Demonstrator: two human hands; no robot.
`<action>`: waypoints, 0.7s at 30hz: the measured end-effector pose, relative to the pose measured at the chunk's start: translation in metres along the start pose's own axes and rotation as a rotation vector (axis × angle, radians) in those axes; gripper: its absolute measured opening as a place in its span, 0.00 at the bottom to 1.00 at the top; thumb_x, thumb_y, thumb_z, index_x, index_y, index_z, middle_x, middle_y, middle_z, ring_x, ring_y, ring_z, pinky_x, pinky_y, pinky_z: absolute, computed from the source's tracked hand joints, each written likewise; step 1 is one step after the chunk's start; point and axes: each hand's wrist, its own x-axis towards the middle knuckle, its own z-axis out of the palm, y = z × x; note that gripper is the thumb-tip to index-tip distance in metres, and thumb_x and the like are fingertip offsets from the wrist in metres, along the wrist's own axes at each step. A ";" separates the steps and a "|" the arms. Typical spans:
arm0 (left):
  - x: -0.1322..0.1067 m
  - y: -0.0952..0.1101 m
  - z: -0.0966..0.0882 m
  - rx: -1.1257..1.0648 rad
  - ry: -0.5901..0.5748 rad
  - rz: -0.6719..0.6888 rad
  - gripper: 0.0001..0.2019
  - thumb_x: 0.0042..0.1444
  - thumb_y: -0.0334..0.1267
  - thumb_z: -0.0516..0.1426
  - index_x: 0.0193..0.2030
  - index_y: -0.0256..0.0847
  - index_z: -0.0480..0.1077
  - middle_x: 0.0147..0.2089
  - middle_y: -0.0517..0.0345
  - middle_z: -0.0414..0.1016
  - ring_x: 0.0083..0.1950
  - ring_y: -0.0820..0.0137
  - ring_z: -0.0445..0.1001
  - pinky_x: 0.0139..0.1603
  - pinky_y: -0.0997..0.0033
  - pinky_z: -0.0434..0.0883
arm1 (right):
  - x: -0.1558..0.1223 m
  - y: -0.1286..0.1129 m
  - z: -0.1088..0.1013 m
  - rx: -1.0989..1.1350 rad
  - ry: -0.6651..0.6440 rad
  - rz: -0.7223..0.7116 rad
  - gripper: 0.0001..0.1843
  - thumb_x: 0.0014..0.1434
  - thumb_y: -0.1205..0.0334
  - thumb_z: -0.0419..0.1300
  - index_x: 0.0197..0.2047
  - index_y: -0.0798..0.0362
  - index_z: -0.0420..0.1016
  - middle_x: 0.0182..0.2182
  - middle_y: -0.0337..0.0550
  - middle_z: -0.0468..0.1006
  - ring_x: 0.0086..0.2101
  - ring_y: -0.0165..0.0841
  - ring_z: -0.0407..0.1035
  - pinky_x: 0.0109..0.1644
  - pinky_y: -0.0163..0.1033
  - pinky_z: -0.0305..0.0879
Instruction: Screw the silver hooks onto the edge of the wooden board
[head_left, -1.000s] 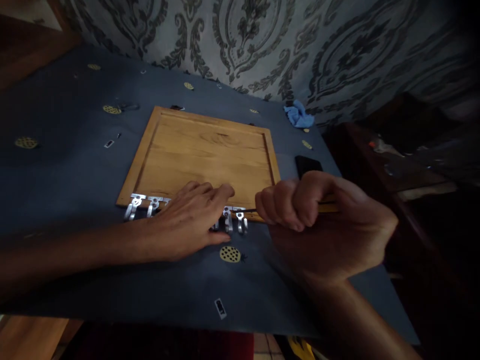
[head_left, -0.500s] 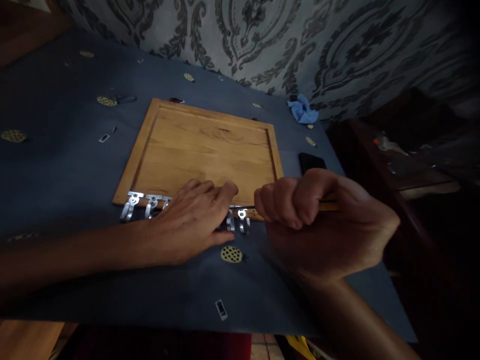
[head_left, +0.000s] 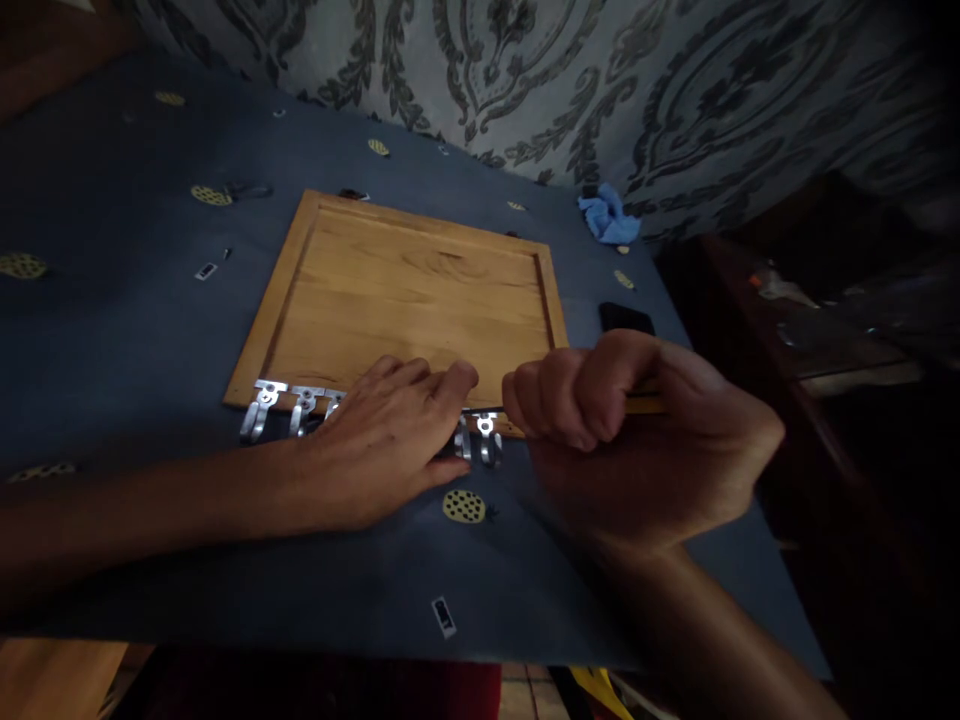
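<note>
A framed wooden board [head_left: 420,290] lies on the table, with a metal hook rail [head_left: 271,388] along its near edge. Several silver double hooks [head_left: 259,415] hang from that rail over the board's edge. My left hand [head_left: 390,430] is closed over the middle of the rail, fingers on top and thumb on the near side, hiding some hooks. In my right fist [head_left: 600,410] is a screwdriver, its yellowish handle [head_left: 646,404] partly covered by my fingers. The thin dark shaft [head_left: 487,410] points left along the rail; its tip is hidden behind my left hand.
The table wears a dark blue cloth [head_left: 315,590] printed with pineapples. A crumpled blue rag [head_left: 609,215] and a black flat object [head_left: 627,320] lie to the right of the board. A small screw-like piece [head_left: 227,254] rests at left. Patterned wallpaper [head_left: 495,70] rises behind.
My right hand has shifted slightly left and up with the screwdriver. My left hand keeps its place on the rail. The view has moved a little.
</note>
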 end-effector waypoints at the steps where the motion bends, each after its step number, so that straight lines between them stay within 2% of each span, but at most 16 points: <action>1: 0.000 0.000 0.000 0.001 0.004 0.001 0.23 0.60 0.42 0.66 0.56 0.37 0.63 0.46 0.51 0.77 0.49 0.57 0.76 0.53 0.57 0.71 | 0.001 -0.001 0.001 -0.003 0.010 0.010 0.23 0.59 0.55 0.61 0.16 0.52 0.64 0.13 0.34 0.56 0.16 0.26 0.52 0.23 0.37 0.52; 4: 0.001 0.000 0.001 -0.002 -0.002 0.002 0.22 0.60 0.42 0.66 0.54 0.37 0.63 0.44 0.51 0.77 0.49 0.56 0.76 0.54 0.56 0.71 | 0.005 -0.001 0.003 -0.006 -0.007 0.029 0.24 0.59 0.55 0.61 0.15 0.52 0.63 0.12 0.33 0.55 0.16 0.25 0.51 0.23 0.37 0.52; 8: 0.001 0.000 -0.002 -0.020 -0.033 0.002 0.21 0.61 0.41 0.66 0.53 0.37 0.62 0.45 0.51 0.77 0.50 0.55 0.76 0.54 0.54 0.71 | 0.016 0.001 0.005 -0.001 -0.158 0.070 0.26 0.57 0.51 0.64 0.15 0.52 0.60 0.12 0.32 0.54 0.15 0.24 0.50 0.21 0.36 0.51; 17: 0.006 0.004 -0.007 0.018 -0.139 -0.041 0.21 0.61 0.43 0.64 0.55 0.36 0.64 0.46 0.49 0.77 0.53 0.52 0.75 0.56 0.52 0.71 | 0.034 -0.002 -0.004 0.024 -0.492 0.141 0.29 0.60 0.50 0.62 0.15 0.51 0.55 0.12 0.31 0.51 0.15 0.24 0.47 0.19 0.34 0.50; 21: 0.007 0.004 -0.008 0.003 -0.173 -0.040 0.21 0.62 0.43 0.63 0.57 0.36 0.64 0.49 0.48 0.77 0.54 0.51 0.75 0.56 0.50 0.70 | 0.036 -0.003 -0.003 -0.025 -0.518 0.168 0.30 0.62 0.51 0.60 0.15 0.52 0.54 0.12 0.33 0.54 0.16 0.23 0.48 0.21 0.34 0.49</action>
